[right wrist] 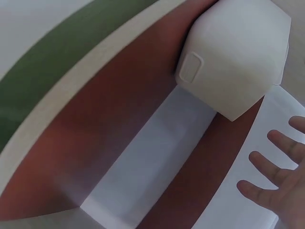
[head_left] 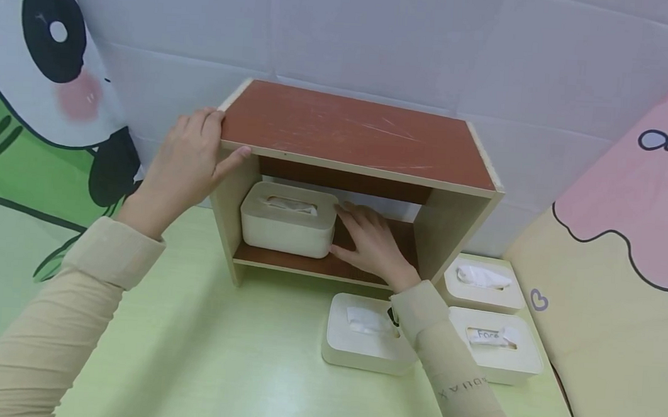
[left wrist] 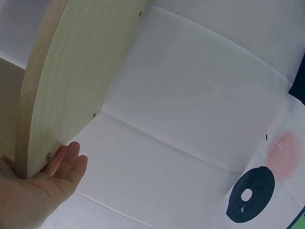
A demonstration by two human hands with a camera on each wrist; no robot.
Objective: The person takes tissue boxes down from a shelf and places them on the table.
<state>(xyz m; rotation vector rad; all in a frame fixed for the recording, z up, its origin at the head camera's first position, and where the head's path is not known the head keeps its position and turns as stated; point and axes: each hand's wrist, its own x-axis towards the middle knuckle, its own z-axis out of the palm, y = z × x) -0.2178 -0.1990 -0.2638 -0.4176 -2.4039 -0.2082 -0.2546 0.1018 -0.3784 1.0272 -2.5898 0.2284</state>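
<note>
A small wooden shelf (head_left: 361,131) with a scratched red-brown top stands against the back wall. My left hand (head_left: 192,154) grips its upper left corner, thumb over the front edge; in the left wrist view the fingers (left wrist: 72,164) lie against the outer side panel (left wrist: 76,86). Inside, at the left end of the lower board, sits a white tissue box (head_left: 287,228) with tissue showing in its slot. My right hand (head_left: 374,239) reaches into the shelf with its fingers at the box's right side. Those fingers (right wrist: 267,169) look spread and fairly straight in the right wrist view.
Three more white tissue boxes lie on the pale green table (head_left: 218,366). One box (head_left: 341,338) is in front of the shelf, partly behind my right sleeve. Another (head_left: 515,363) lies to the right, with a third (head_left: 471,292) behind it. Printed cloth (head_left: 376,47) covers the walls.
</note>
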